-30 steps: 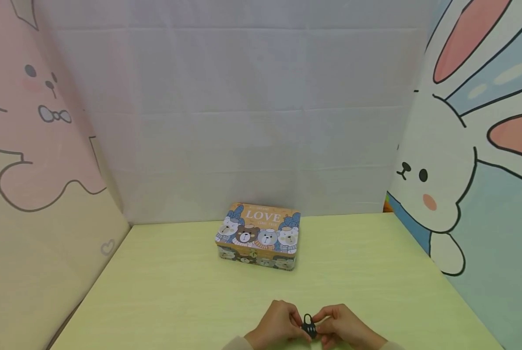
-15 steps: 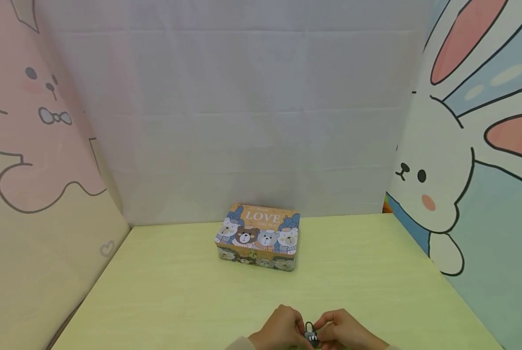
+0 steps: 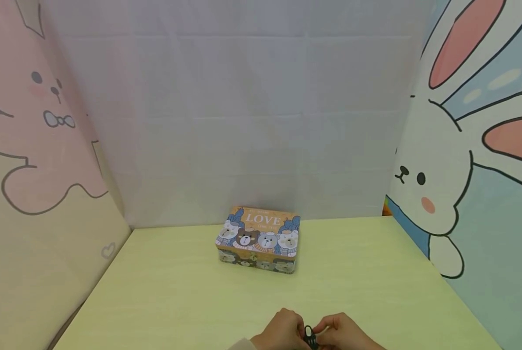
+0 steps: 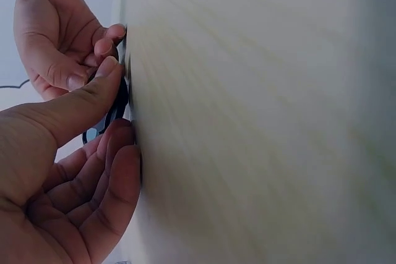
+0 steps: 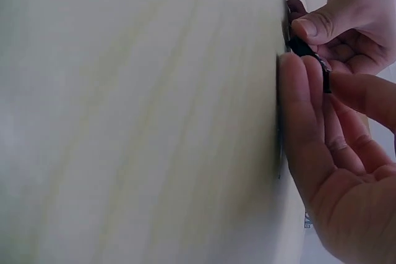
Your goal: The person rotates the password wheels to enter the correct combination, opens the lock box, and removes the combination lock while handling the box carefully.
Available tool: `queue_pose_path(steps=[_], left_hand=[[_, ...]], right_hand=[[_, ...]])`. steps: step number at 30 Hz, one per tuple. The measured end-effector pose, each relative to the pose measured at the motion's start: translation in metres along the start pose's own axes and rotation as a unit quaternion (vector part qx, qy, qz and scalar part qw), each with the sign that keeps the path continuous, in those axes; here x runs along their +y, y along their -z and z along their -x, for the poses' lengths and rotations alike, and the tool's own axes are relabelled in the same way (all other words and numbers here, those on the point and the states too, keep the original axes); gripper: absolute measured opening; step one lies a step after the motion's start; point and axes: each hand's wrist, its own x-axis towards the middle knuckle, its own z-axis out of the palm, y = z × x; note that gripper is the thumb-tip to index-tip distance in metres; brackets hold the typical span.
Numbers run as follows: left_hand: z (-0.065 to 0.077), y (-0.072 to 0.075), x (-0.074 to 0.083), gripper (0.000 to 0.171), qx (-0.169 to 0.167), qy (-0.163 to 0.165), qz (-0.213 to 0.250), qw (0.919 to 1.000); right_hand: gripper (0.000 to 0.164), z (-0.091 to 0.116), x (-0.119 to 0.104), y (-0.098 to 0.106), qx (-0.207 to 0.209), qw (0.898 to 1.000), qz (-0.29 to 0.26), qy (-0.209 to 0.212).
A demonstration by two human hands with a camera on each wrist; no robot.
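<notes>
A small black combination padlock (image 3: 310, 338) with a looped shackle is held between both hands near the bottom of the head view. The left hand (image 3: 281, 330) pinches its left side with thumb and fingers. From the right, the right hand (image 3: 343, 333) grips it with thumb and fingertips. In the left wrist view the padlock (image 4: 115, 110) shows partly behind the left thumb. The right wrist view has the dark padlock (image 5: 303, 47) between the fingers of both hands, close above the tabletop. Fingers cover much of its body.
A tin box (image 3: 257, 238) printed with bears and the word LOVE lies farther back, lid down. It rests on the pale yellow-green table (image 3: 169, 287). A white cloth (image 3: 243, 112) hangs behind, and panels with cartoon rabbits stand on both sides.
Both hands have shifted slightly toward the near edge with the padlock, whose face has turned a little. The head view has tilted slightly. The tin box stays in place.
</notes>
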Motion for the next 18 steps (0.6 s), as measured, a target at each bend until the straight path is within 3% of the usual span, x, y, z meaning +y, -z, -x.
queue_pose_path(steps=[10,18], left_hand=[[-0.0006,-0.0011,-0.0014,0.028,-0.001,-0.003,-0.004,1.0],[0.0011,-0.0023,0.004,0.027,-0.003,0.003,0.017,0.9999]], right_hand=[[0.018,0.0004,-0.0021,0.0044,-0.001,0.998,0.062,0.02],[0.018,0.0002,-0.0029,0.0053,-0.017,0.997,0.064,0.031]])
